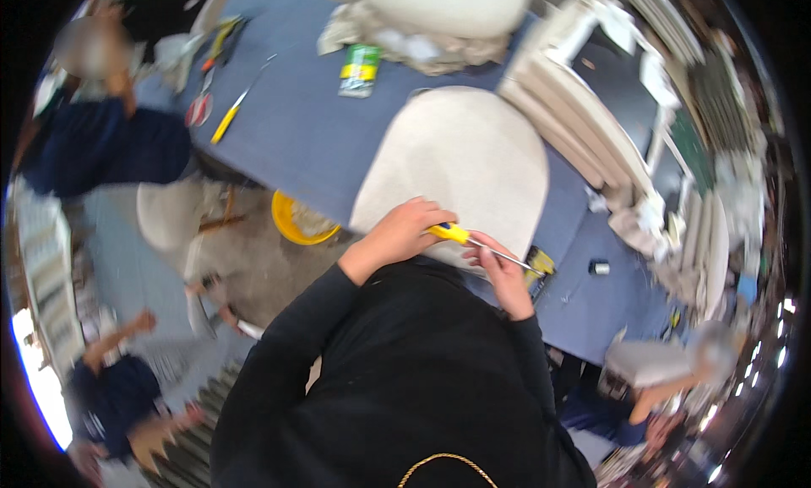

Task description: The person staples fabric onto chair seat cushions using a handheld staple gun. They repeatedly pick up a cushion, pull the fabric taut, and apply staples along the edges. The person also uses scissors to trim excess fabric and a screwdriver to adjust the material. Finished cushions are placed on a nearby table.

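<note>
A screwdriver (454,232) with a yellow handle and dark end lies across both hands, its metal shaft pointing to the right. Around the handle my left hand (408,230) is closed, close above the near edge of a cream upholstered seat (460,150). My right hand (504,277) has its fingers closed at the shaft, just beyond the handle. The seat rests on a blue-grey table (304,125) in front of me. Beside my right hand, near the shaft's tip, is a yellow and black tool (539,264), partly hidden.
Another yellow-handled screwdriver (228,120), red-handled scissors (199,108) and a green-yellow packet (360,70) lie on the table. Stacked cream upholstered pieces (574,133) stand at right. A yellow bucket (291,222) sits on the floor at left. Co-workers (101,141) are nearby.
</note>
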`<state>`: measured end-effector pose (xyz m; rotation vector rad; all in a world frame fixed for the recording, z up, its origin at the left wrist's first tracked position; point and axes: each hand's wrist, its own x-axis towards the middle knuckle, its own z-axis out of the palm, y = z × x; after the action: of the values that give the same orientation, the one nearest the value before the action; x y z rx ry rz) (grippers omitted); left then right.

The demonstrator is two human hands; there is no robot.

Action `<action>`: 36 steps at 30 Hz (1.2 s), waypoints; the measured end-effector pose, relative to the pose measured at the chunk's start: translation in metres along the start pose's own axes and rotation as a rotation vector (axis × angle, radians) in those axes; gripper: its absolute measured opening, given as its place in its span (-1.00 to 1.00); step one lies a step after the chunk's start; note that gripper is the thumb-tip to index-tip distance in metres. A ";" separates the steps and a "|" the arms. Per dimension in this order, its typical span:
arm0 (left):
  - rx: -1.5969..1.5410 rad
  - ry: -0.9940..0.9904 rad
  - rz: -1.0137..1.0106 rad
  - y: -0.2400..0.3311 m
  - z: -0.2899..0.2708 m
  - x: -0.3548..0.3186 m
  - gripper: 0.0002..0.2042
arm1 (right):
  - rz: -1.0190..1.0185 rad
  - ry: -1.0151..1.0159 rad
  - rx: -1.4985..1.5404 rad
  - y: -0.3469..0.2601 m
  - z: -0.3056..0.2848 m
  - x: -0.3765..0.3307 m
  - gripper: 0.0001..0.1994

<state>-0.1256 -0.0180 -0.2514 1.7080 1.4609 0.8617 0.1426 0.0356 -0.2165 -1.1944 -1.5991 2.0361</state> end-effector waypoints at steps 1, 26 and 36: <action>0.014 -0.043 -0.023 0.006 0.000 0.006 -0.63 | 0.015 0.011 0.034 0.003 -0.006 0.000 -0.51; -0.201 0.462 -0.511 -0.136 0.034 -0.032 -0.36 | 0.057 0.754 0.413 0.148 -0.215 0.148 -0.47; -0.814 0.476 -0.884 -0.189 0.029 -0.065 -0.50 | -0.089 0.865 -0.456 0.281 -0.121 0.002 -0.29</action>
<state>-0.2065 -0.0662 -0.4297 0.2018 1.6049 1.1380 0.3038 0.0214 -0.4765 -1.7722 -1.5994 0.8593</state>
